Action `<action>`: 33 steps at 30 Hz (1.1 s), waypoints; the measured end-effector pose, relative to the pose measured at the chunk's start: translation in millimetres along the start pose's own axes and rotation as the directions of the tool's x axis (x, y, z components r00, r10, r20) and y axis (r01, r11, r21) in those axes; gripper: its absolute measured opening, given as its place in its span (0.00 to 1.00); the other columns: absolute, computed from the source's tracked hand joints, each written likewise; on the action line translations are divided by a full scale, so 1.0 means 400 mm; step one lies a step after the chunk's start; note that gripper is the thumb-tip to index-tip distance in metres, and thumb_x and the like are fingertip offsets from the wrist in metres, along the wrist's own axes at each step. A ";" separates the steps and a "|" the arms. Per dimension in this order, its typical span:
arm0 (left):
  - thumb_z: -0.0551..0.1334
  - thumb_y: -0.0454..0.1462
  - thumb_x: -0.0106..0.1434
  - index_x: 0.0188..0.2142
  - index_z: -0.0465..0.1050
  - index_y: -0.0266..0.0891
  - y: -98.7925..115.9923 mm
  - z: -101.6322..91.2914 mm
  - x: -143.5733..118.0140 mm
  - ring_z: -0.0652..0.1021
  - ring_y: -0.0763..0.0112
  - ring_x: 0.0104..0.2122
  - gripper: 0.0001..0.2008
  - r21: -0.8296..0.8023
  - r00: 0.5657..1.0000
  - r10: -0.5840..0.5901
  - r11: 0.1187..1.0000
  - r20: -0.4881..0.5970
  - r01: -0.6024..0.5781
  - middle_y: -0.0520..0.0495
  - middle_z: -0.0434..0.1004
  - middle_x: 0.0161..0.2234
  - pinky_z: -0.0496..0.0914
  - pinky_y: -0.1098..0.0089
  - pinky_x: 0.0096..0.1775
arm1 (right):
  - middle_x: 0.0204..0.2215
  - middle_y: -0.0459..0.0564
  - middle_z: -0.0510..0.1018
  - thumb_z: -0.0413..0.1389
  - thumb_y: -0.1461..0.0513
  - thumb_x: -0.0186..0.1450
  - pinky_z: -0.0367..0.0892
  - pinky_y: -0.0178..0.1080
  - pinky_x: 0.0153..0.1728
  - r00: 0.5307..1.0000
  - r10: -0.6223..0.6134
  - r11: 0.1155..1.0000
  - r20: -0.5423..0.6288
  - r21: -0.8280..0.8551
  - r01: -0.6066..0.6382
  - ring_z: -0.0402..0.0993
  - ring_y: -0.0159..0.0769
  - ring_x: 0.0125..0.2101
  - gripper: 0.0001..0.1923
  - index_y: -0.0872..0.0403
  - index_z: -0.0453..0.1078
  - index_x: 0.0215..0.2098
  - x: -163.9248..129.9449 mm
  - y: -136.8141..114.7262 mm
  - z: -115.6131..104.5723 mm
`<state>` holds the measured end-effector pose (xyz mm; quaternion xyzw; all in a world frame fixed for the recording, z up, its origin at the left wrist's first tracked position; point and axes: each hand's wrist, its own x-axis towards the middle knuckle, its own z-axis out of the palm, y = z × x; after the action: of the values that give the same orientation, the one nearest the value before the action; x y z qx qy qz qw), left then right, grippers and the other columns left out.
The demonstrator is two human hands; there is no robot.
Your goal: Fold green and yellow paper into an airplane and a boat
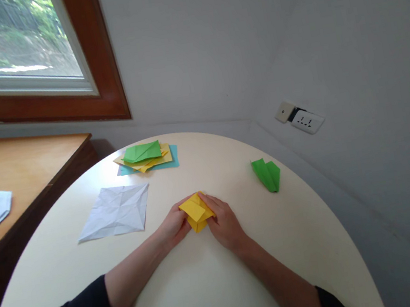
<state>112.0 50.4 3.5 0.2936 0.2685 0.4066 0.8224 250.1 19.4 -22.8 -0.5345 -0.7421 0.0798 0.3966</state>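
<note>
Between both hands, left hand (173, 225) and right hand (222, 222) apparently pinch yellow folded paper (196, 211).

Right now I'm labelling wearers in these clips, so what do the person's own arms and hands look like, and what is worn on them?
Both forearms are bare, with dark, near-black sleeves pushed up toward the elbows. The left hand and right hand are bare too: no gloves, rings or watch visible.

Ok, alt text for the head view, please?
Both hands, left hand and right hand, pinch a folded yellow paper on a round table. A creased white sheet, a coloured paper stack and a green folded paper lie around.
</note>
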 end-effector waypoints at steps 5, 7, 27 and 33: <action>0.60 0.26 0.50 0.40 0.74 0.35 -0.004 -0.003 0.000 0.76 0.66 0.41 0.16 -0.023 1.000 0.005 1.000 0.010 -0.005 0.45 0.78 0.38 0.67 0.67 0.47 | 0.49 0.52 0.73 0.45 0.71 0.56 0.64 0.47 0.51 1.000 -0.011 1.000 -0.005 0.022 0.011 0.69 0.40 0.50 0.30 0.52 0.60 0.57 0.002 -0.004 -0.006; 0.61 0.26 0.50 0.41 0.74 0.35 -0.008 -0.004 0.000 0.76 0.65 0.43 0.17 -0.039 1.000 0.009 0.999 0.030 -0.008 0.44 0.78 0.40 0.66 0.66 0.49 | 0.49 0.51 0.73 0.46 0.71 0.55 0.65 0.45 0.51 1.000 0.002 1.000 -0.012 0.024 -0.002 0.69 0.39 0.50 0.31 0.51 0.60 0.57 0.001 -0.004 -0.008; 0.64 0.27 0.47 0.44 0.72 0.36 -0.020 -0.003 0.000 0.74 0.61 0.47 0.22 0.070 0.998 0.069 0.995 -0.006 -0.069 0.42 0.76 0.44 0.65 0.65 0.49 | 0.49 0.50 0.74 0.44 0.69 0.61 0.68 0.40 0.49 0.976 0.118 0.974 -0.183 0.211 -0.078 0.71 0.36 0.49 0.23 0.51 0.64 0.54 -0.003 -0.004 -0.018; 0.62 0.27 0.44 0.47 0.69 0.37 -0.020 0.002 -0.005 0.73 0.60 0.47 0.27 0.124 0.995 0.090 0.989 -0.047 -0.084 0.41 0.75 0.47 0.63 0.61 0.51 | 0.46 0.53 0.76 0.47 0.67 0.61 0.71 0.37 0.42 0.944 0.224 0.953 -0.241 0.258 -0.160 0.74 0.36 0.45 0.23 0.54 0.60 0.56 -0.005 -0.006 -0.023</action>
<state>115.5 44.6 -1.2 0.3439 0.3011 0.4326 0.7771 254.7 14.0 -16.1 -0.5600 -0.6110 0.1327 0.5436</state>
